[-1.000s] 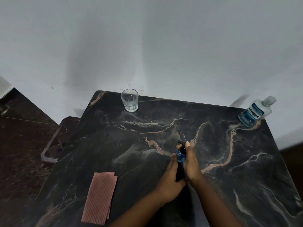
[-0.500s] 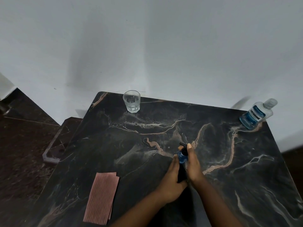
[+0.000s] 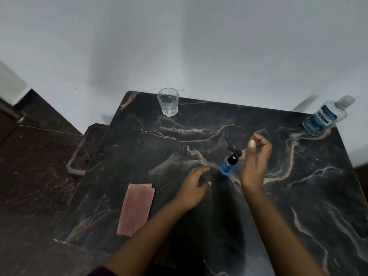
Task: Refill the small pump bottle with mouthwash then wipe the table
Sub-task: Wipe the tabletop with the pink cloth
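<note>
A small blue pump bottle (image 3: 228, 165) with a black pump head stands upright near the middle of the dark marble table (image 3: 298, 196). My left hand (image 3: 196, 183) hovers just left of it, fingers loosely curled, holding nothing. My right hand (image 3: 255, 162) is just right of the bottle, fingers relaxed and apart from it. The mouthwash bottle (image 3: 323, 118), clear with blue liquid and a blue label, stands at the table's far right corner. A pink ribbed cloth (image 3: 136, 209) lies flat near the table's left edge.
A clear drinking glass (image 3: 168, 102) stands at the table's far edge, left of centre. A white wall rises right behind the table. A lower dark ledge (image 3: 83, 150) and dark floor lie to the left.
Both hands have let go of the pump bottle and drawn apart to either side. The bottle now stands on its own.
</note>
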Demonstrator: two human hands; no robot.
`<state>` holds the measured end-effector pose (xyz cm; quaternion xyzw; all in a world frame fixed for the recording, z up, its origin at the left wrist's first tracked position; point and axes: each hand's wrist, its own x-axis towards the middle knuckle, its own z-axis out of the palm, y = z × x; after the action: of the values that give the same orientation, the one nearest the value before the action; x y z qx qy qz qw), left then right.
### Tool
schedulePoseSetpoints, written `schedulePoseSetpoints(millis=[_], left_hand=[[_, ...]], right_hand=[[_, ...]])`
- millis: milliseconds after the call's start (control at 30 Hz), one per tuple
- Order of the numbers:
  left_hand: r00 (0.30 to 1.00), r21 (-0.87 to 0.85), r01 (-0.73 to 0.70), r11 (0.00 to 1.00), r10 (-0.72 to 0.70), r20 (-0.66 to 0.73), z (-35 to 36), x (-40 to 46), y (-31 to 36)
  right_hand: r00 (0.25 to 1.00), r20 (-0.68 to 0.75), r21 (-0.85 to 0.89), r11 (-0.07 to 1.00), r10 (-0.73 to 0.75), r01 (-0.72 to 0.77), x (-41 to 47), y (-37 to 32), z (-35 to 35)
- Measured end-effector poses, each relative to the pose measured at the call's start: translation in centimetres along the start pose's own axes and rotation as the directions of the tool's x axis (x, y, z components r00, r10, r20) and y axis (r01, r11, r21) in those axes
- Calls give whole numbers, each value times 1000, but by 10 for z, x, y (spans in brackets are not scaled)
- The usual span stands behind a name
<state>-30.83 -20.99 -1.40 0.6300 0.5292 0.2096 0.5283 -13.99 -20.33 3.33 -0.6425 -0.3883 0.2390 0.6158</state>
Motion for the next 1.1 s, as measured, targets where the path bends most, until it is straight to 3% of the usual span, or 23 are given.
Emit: schedulePoseSetpoints(millis=[67, 133, 200, 300, 433, 533, 700, 833, 933, 1100], left_hand=[[1000, 23, -8, 1000, 9, -27, -13, -6, -9], [997, 82, -23, 996, 28, -69, -28, -14, -18], [993, 141, 0, 990, 17, -115, -42, -24, -28], [984, 227, 13, 974, 28, -174, -60, -39, -42], [966, 342, 37, 939, 55, -254, -81, -56, -56], [946, 512, 99, 854, 78, -314, -91, -69, -66], [932, 636, 304, 709, -83, -353, -109, -91, -79], [935, 611, 306, 730, -111, -335, -123, -101, -85], [956, 591, 264, 762, -126, -264, -130, -102, -87], [965, 453, 170, 875, -55, -256, -125, -90, -83]], right_hand=[[980, -54, -152, 972, -191, 181, -4, -13, 2], [927, -13, -312, 882, -374, 352, -9, -24, 8], [855, 109, -406, 762, -507, 504, -19, -32, 18], [726, 386, -332, 649, -569, 685, -46, -35, 40], [539, 758, -244, 607, -367, 756, -89, -19, 71], [363, 922, -215, 599, -136, 772, -113, 2, 90], [134, 988, -151, 538, 70, 830, -137, 26, 112], [5, 998, -34, 443, 67, 896, -157, 28, 121], [-32, 995, -1, 335, 93, 942, -171, 29, 123], [54, 992, -88, 303, 117, 949, -163, 32, 117]])
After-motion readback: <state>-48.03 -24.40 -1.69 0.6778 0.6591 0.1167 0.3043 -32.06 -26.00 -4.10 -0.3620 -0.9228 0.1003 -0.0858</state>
